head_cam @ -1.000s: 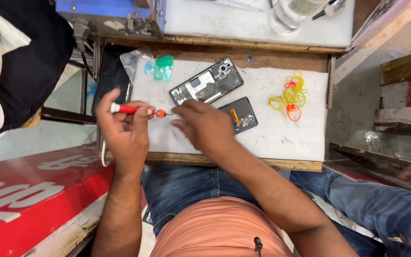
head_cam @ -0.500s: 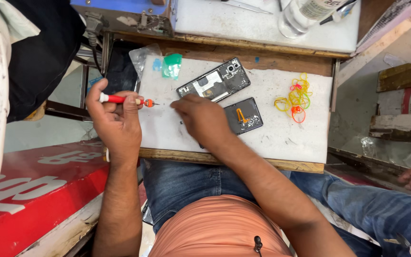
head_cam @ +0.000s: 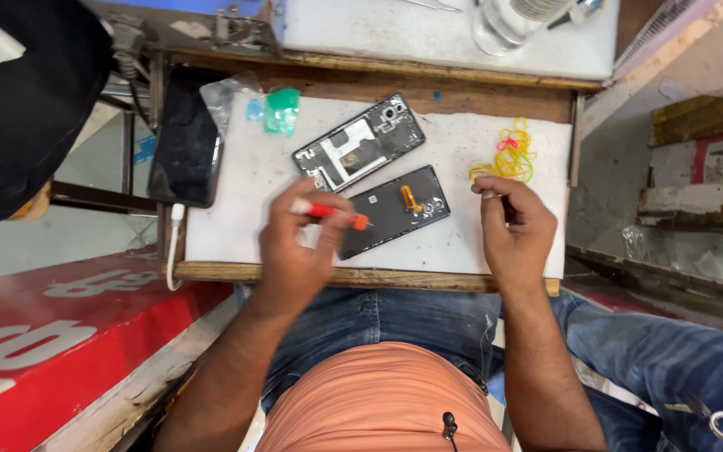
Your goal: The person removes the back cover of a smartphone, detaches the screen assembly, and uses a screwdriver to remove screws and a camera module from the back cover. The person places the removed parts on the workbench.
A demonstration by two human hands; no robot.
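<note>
White worktop: left hand grips red screwdriver; right hand loosely curled, empty.

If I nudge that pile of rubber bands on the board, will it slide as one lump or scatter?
The rubber bands look thin, loose and tangled, so they would probably drag partly together, with strays peeling off. They seem very light and floppy, likely snagging rather than rolling on the white board.

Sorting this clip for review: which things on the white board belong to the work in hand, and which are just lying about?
In use: red screwdriver in left hand; opened phone frame; dark back panel; right hand.
Lying about: rubber bands, green bits, charging phone, clear bottle.
</note>
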